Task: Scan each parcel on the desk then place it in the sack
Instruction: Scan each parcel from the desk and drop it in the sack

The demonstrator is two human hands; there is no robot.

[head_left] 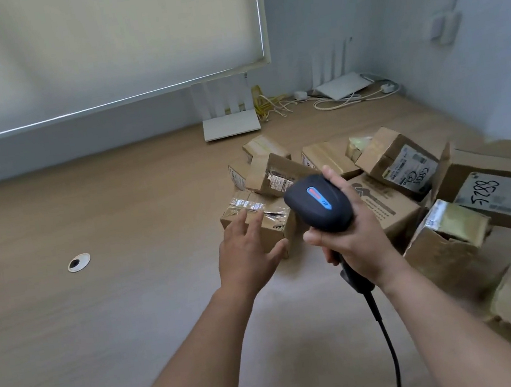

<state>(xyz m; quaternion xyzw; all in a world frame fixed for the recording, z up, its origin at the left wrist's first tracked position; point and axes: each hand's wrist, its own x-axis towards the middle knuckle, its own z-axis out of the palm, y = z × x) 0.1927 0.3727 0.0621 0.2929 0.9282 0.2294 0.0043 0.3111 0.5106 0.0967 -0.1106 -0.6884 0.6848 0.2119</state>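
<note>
Wooden desk (100, 316) held a pile of parcels. Small taped brown cardboard box (263, 222) sat nearest, just ahead of left hand (246, 254), fingers spread, touching it. Right hand (354, 241) gripped black handheld scanner (318, 203), immediately right of box.

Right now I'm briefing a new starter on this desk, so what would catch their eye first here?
First the black scanner at centre, gripped in the right hand with its cable trailing down. Next the left hand, fingers spread, reaching onto a small taped parcel at the near left edge of the pile. Behind and to the right lies a jumble of cardboard parcels, one with 5288 handwritten on its label.
</note>
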